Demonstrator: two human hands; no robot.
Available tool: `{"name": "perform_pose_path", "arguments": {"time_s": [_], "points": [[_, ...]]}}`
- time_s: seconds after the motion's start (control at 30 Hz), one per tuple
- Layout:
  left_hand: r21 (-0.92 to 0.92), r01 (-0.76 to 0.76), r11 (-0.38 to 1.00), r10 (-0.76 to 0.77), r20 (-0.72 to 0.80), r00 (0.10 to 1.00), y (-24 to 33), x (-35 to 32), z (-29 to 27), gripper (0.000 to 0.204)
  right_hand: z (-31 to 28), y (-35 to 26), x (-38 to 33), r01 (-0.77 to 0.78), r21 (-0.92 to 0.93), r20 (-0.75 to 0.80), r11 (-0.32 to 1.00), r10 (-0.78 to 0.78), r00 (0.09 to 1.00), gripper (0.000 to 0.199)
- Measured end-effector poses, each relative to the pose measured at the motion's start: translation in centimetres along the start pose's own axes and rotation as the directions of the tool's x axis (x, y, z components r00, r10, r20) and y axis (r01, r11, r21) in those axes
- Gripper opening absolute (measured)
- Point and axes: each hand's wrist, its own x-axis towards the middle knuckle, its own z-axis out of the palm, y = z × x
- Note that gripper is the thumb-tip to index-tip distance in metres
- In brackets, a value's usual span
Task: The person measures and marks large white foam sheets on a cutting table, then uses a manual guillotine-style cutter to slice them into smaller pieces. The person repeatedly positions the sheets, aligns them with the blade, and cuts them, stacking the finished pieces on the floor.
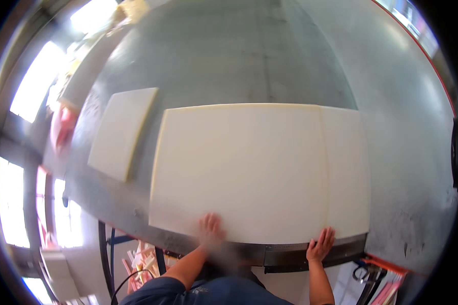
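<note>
A large cream-white foam sheet [239, 168] lies flat on the grey metal table, close to its front edge. Along its right side runs a narrower strip of the same pale foam [346, 168], set off by a faint seam. My left hand [211, 230] rests on the front edge of the large sheet, left of its middle; motion smears it, though the fingers look stretched out. At the front edge near the seam, my right hand [320, 245] touches the foam with its fingers extended. Neither hand grips anything.
A smaller foam sheet [122, 132] lies to the left, apart from the large one. The grey metal table [213, 56] stretches far ahead. Foam offcuts [142, 262] show below the table at front left. Against the right rim is a black object [456, 152].
</note>
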Motion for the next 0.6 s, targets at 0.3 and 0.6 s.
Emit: {"name": "perform_pose_path", "arguments": {"time_s": [0.3, 0.6], "points": [[0.022, 0.046, 0.999, -0.047, 0.061, 0.997, 1.5, 0.3, 0.2, 0.064, -0.5, 0.8, -0.6, 0.010, 0.002, -0.047, 1.000, -0.010, 0.999, 0.065], [0.021, -0.014, 1.000, 0.014, -0.001, 1.000, 1.9, 0.8, -0.1, 0.061, -1.0, 1.1, 0.4, 0.004, -0.005, -0.096, 1.000, -0.004, 0.995, 0.063]]}}
